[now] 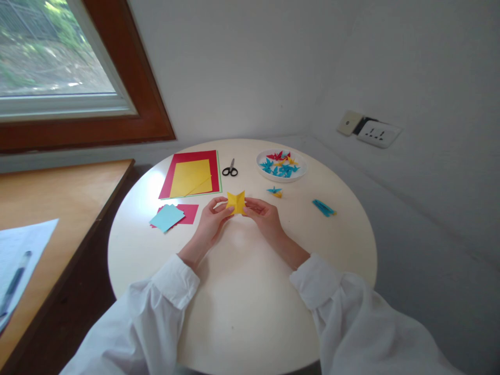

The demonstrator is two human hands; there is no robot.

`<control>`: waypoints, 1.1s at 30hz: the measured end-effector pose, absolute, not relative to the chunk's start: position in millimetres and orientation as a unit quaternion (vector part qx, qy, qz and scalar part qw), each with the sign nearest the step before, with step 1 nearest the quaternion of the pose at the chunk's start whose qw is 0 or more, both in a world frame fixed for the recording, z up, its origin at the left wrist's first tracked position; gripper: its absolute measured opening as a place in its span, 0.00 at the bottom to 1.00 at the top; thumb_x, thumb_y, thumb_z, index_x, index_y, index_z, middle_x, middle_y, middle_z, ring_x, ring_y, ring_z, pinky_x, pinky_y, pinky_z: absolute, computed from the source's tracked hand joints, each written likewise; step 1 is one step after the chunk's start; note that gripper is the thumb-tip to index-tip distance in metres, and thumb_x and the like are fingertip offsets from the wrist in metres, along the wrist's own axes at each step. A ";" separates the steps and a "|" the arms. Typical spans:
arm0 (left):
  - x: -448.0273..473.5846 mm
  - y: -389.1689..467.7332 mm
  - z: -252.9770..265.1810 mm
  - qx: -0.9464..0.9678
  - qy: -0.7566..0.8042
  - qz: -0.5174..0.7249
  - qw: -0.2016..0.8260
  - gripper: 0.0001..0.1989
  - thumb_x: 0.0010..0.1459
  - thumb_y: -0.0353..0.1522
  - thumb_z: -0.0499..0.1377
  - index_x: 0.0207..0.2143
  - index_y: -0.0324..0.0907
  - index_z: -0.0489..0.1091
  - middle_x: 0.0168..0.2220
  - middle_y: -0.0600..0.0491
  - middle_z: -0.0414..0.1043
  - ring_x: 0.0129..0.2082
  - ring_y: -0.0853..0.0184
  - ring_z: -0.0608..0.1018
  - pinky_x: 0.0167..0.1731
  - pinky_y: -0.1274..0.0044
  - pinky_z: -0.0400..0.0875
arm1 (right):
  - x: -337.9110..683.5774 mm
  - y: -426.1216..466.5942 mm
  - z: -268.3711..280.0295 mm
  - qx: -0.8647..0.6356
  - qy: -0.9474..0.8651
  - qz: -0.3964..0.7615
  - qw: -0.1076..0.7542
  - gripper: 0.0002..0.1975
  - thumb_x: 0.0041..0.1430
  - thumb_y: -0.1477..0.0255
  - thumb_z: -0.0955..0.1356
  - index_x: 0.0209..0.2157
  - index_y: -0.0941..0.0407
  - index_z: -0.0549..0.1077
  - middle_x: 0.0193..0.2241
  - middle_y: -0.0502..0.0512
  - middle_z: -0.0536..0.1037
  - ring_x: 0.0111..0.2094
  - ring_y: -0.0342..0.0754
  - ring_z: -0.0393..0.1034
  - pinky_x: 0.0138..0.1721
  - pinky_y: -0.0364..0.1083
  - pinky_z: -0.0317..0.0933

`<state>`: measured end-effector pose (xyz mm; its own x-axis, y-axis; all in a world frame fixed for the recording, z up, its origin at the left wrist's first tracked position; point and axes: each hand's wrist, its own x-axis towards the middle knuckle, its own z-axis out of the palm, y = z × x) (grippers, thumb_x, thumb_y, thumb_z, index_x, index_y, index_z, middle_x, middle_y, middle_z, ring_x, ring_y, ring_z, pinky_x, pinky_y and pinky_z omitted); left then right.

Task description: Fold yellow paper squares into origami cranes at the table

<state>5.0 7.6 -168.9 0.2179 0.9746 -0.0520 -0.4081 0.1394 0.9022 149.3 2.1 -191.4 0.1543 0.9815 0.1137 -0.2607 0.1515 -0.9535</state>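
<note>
The yellow folded paper (236,203) is held over the middle of the round surface (242,291), its opposite sides pinched between thumb and fingers of the left hand (214,214) and the right hand (266,212). Light, thin and easily creased handling is to be expected — grip is best taken at the lower sides, with the pointed upper corners left unpressed.

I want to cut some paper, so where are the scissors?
In the head view, the scissors lie toward the round table's far side, between the large red and yellow sheets at left and the white dish at right.
</note>
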 end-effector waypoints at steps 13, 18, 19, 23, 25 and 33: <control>5.2 9.3 -171.7 0.400 0.362 0.525 0.658 0.13 0.41 0.32 0.67 0.31 0.40 0.68 0.28 0.54 0.74 0.30 0.71 0.77 0.37 0.76 0.70 | 149.3 0.0 -190.3 -0.427 -0.453 0.481 0.618 0.16 0.39 0.64 0.74 0.31 0.57 0.78 0.32 0.54 0.81 0.34 0.50 0.75 0.37 0.52 0.72; 5.9 9.9 -173.8 0.390 0.379 0.536 0.646 0.12 0.40 0.32 0.67 0.28 0.39 0.70 0.28 0.54 0.73 0.30 0.71 0.76 0.37 0.76 0.70 | 148.3 -0.7 -191.6 -0.438 -0.470 0.455 0.616 0.13 0.40 0.64 0.73 0.29 0.57 0.77 0.30 0.53 0.80 0.30 0.48 0.74 0.35 0.50 0.72; 6.0 10.0 -174.3 0.392 0.384 0.537 0.640 0.12 0.40 0.33 0.67 0.27 0.39 0.70 0.28 0.53 0.73 0.30 0.71 0.76 0.37 0.76 0.69 | 148.4 -0.6 -192.2 -0.441 -0.477 0.447 0.615 0.13 0.41 0.64 0.73 0.29 0.57 0.77 0.30 0.53 0.80 0.30 0.47 0.74 0.34 0.50 0.72; 5.9 10.6 -176.2 0.416 0.399 0.536 0.617 0.12 0.40 0.35 0.68 0.27 0.38 0.72 0.29 0.52 0.74 0.30 0.70 0.75 0.36 0.76 0.68 | 149.4 -0.1 -194.8 -0.448 -0.498 0.415 0.615 0.11 0.44 0.64 0.71 0.28 0.56 0.76 0.29 0.52 0.79 0.30 0.47 0.73 0.35 0.49 0.71; 5.7 11.7 -178.0 0.433 0.403 0.539 0.600 0.12 0.40 0.35 0.68 0.27 0.38 0.73 0.31 0.51 0.74 0.32 0.69 0.75 0.36 0.76 0.67 | 150.0 0.4 -195.8 -0.452 -0.509 0.398 0.615 0.09 0.45 0.65 0.70 0.28 0.56 0.76 0.28 0.52 0.79 0.31 0.47 0.73 0.36 0.48 0.70; 3.7 15.4 -182.7 0.497 0.448 0.579 0.466 0.09 0.41 0.36 0.67 0.23 0.40 0.74 0.39 0.50 0.71 0.37 0.66 0.74 0.37 0.75 0.67 | 153.2 0.6 -193.1 -0.474 -0.572 0.248 0.622 0.03 0.47 0.69 0.69 0.25 0.54 0.75 0.35 0.55 0.72 0.39 0.48 0.70 0.40 0.48 0.68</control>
<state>3.7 15.4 -182.7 -0.0706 0.9849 0.1578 -0.0950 -0.1642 0.9818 153.2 0.6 -193.1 0.2229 0.8503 0.4768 0.2336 0.4282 -0.8729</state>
